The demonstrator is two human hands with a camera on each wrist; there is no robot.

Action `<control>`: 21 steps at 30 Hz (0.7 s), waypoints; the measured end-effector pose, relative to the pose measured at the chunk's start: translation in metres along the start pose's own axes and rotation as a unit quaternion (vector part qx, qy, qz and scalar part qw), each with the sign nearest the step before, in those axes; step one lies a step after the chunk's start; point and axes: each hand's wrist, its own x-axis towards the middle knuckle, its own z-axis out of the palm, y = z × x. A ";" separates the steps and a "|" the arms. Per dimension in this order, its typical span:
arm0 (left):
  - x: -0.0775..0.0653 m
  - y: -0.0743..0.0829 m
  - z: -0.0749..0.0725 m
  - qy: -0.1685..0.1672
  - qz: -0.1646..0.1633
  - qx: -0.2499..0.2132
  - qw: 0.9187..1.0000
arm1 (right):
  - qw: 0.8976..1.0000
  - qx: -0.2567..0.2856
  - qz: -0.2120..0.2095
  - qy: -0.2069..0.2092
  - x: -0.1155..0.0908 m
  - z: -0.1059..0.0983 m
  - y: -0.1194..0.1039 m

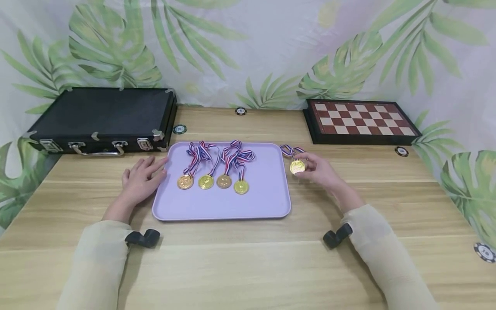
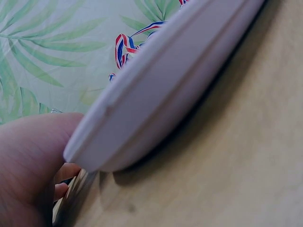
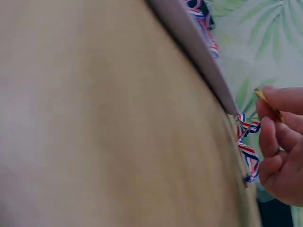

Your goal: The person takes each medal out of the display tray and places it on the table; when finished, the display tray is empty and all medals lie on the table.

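My right hand point(image 1: 320, 170) pinches a gold medal point(image 1: 297, 166) between thumb and fingers, just off the right side of the lilac tray point(image 1: 267, 202). In the right wrist view the medal point(image 3: 269, 105) shows edge-on, and its striped ribbon point(image 3: 248, 153) trails down beside the tray. My left hand point(image 1: 142, 178) lies at the tray's left edge with its fingers extended. Its thumb point(image 2: 38, 142) meets the tray's rim point(image 2: 128, 99) in the left wrist view. Several medals lie in a row on the tray, among them a bronze one point(image 1: 185, 181) and a gold one point(image 1: 241, 187), their red, white and blue ribbons point(image 1: 232, 157) bunched behind them.
A black case point(image 1: 104, 116) with metal clasps stands at the back left. A chessboard box point(image 1: 362, 122) is at the back right. Poker chips lie about the wooden table point(image 1: 232, 267), one point(image 1: 401, 151) in front of the chessboard. A leaf-print cloth point(image 1: 271, 51) hangs behind.
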 end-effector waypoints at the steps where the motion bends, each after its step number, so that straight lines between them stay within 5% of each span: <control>1: 0.000 0.000 0.000 0.000 0.001 0.001 1.000 | 1.000 -0.010 -0.002 -0.008 -0.002 0.001 0.004; 11: 0.001 0.001 0.000 0.009 0.017 0.000 1.000 | 0.983 -0.162 -0.078 -0.043 -0.010 0.006 0.023; 21: -0.001 0.000 0.000 0.004 -0.001 -0.002 1.000 | 0.970 -0.229 -0.079 -0.022 -0.007 0.009 0.024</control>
